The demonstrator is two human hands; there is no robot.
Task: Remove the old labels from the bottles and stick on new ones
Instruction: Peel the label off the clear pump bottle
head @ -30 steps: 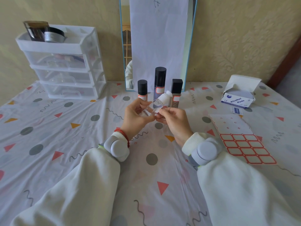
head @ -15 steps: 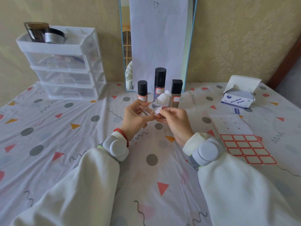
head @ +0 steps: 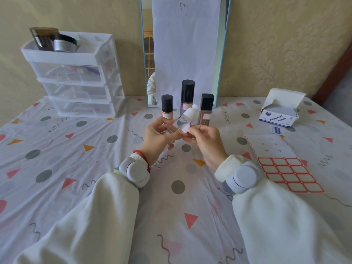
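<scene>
My left hand grips a small clear bottle with a white cap, tilted up to the right above the table. My right hand pinches a white label that is partly lifted off the bottle's side. Behind the hands stand three black-capped bottles with red-edged labels: a short one, a tall one and a square one. A sheet of red-bordered labels lies to the right, its upper part bare.
An open box of alcohol pads and a loose pad sachet sit at the far right. A white drawer unit with dark jars on top stands at the back left. A mirror with paper over it leans on the wall.
The white label has come further off the bottle's side between my right fingers. Both hands have stayed in about the same place.
</scene>
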